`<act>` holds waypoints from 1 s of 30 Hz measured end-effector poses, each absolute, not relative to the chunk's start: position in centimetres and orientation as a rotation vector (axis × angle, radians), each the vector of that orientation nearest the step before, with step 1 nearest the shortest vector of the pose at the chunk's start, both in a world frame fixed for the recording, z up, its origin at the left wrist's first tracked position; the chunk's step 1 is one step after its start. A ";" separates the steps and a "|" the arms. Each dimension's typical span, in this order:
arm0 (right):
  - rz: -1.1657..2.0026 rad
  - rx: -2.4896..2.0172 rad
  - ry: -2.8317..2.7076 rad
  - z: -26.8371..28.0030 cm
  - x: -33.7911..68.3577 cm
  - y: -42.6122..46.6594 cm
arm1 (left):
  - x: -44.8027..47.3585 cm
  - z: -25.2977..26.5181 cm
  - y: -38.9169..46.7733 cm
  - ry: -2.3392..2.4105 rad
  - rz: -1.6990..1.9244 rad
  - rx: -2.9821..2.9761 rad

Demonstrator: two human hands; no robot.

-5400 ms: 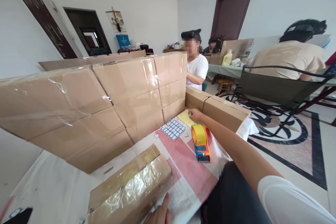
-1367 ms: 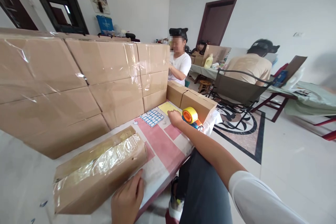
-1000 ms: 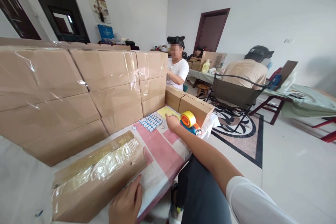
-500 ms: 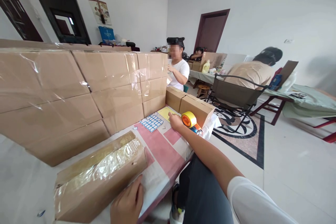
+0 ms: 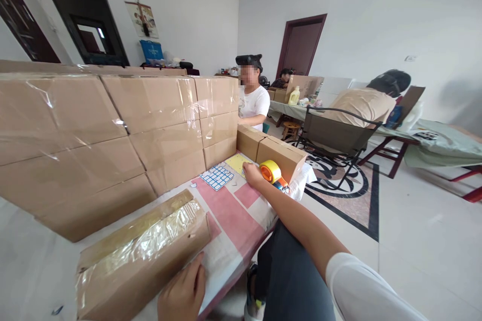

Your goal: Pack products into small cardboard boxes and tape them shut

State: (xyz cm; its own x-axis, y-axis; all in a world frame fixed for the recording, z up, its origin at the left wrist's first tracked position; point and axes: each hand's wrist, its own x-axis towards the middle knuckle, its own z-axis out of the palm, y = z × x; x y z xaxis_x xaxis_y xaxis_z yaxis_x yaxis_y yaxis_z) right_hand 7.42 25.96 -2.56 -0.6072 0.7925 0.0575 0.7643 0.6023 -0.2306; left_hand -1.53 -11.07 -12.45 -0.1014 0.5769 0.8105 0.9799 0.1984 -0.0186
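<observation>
My left hand (image 5: 183, 288) lies on the near table edge against a long taped cardboard box (image 5: 145, 256), holding nothing, its fingers loosely bent and apart. At the far end of the table, my right hand (image 5: 252, 173) has its fingers curled together over the right edge of a yellow patterned sheet (image 5: 236, 162). Whatever its fingertips pinch is hidden. Left of that sheet is a blue-and-white label sheet (image 5: 217, 177), some of its cells disturbed. A roll of yellow tape (image 5: 270, 171) on an orange-and-blue dispenser (image 5: 282, 185) stands just right of my right hand.
Stacked cardboard boxes (image 5: 165, 130) form a wall along the table's left side. Two smaller boxes (image 5: 282, 153) close off its far end. A co-worker (image 5: 254, 98) sits behind them. A folding chair (image 5: 337, 133) with another person stands right, on the patterned floor.
The co-worker behind the boxes has lowered an arm and turned slightly. My right hand has shifted only a little over the yellow sheet; my left hand stays put.
</observation>
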 end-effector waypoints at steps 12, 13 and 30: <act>1.364 -1.008 -1.973 -1.4 4.8 22.6 | -3.4 -1.9 -14.0 -1.782 -0.717 -1.138; 1.503 -0.956 -1.908 -1.6 4.0 21.4 | -4.2 -0.4 -14.4 -1.851 -0.702 -1.004; 2.445 -0.358 -1.561 -6.3 4.2 9.6 | -10.3 2.4 -17.1 -2.651 -1.026 -0.998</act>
State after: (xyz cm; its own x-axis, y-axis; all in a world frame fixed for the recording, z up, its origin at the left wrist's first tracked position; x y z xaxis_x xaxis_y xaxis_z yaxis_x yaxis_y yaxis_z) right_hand 4.17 9.57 -6.34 -0.9464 0.3111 -0.0864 -0.0525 -0.4124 -0.9095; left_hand -10.29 -17.07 2.35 -0.7731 0.5370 0.3376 0.6243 0.5504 0.5543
